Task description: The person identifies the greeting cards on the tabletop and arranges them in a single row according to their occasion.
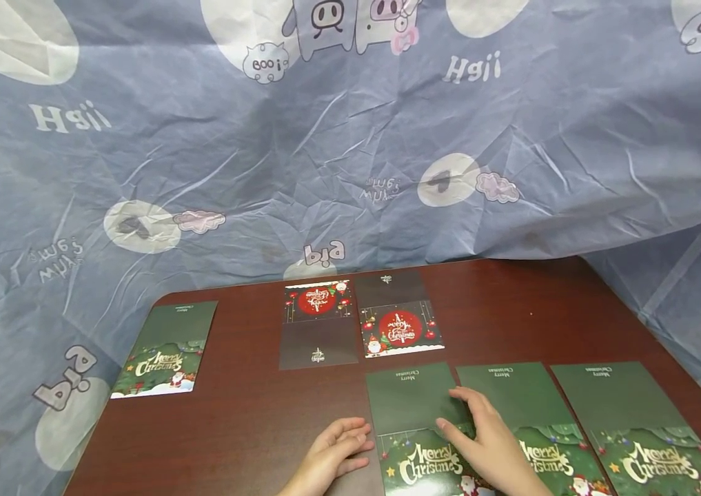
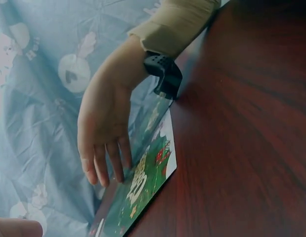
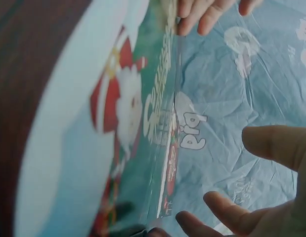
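A green Merry Christmas card [image 1: 412, 399] lies unfolded on the table, with a plain upper half and a printed lower half. My left hand [image 1: 334, 451] is at its left edge, fingers loosely bent and holding nothing. Over the card's right side is my right hand [image 1: 486, 441], thumb and fingers spread, partly covering the print. The right wrist view shows those spread fingers [image 3: 232, 212] with nothing between them, and my left fingertips [image 3: 207, 12] at the card's far edge. In the left wrist view, my right hand [image 2: 106, 118] hangs over the printed card [image 2: 148, 177].
Two more green cards [image 1: 514, 396] [image 1: 620, 399] lie in a row to the right. Another green card [image 1: 170, 358] is at the far left. Two dark cards with red circles [image 1: 319, 337] [image 1: 400, 327] lie farther back. Blue printed cloth [image 1: 251, 151] hangs behind the brown table [image 1: 232, 413].
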Demonstrator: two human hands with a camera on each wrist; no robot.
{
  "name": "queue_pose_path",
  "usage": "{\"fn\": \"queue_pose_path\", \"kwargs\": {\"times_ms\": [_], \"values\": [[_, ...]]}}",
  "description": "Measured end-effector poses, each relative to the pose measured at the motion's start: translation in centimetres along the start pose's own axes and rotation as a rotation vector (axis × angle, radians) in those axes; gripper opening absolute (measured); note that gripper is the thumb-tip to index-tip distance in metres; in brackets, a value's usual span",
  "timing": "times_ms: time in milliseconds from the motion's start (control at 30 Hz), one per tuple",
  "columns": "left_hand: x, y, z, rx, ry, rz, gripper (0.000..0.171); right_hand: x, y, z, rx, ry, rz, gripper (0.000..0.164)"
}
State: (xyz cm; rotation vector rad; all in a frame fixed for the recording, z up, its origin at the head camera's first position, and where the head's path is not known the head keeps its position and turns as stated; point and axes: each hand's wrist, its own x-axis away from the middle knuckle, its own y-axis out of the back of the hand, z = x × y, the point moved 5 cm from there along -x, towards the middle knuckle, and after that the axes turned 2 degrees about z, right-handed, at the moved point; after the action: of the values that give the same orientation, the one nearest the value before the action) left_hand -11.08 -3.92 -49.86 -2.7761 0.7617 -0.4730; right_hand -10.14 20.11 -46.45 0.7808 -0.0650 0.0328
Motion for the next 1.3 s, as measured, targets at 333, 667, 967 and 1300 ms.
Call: {"fn": "queue_pose_path", "kwargs": {"times_ms": [333,667,967,1300], "values": [[0.0,-0.4,0.4,0.034,-0.033,-0.029,0.046,-0.3,0.3,-1.6,-0.333,-0.155,0.020,0.056],[0.4,0.2,-0.5,0.026,-0.109,-0.159,0.038,-0.3,0.3,-2.0,-0.568,-0.196,-0.002,0.053],[0.6,2.1,-1.8,-0.003,-0.267,-0.365,0.041,-0.2,-1.9,0.0,-0.761,-0.084,-0.049,0.050],[1.0,6.2,-4.9,0.023,-0.440,-0.638,0.030,0.0,-5.1,3.4,-0.933,0.113,0.060,0.050]]}}
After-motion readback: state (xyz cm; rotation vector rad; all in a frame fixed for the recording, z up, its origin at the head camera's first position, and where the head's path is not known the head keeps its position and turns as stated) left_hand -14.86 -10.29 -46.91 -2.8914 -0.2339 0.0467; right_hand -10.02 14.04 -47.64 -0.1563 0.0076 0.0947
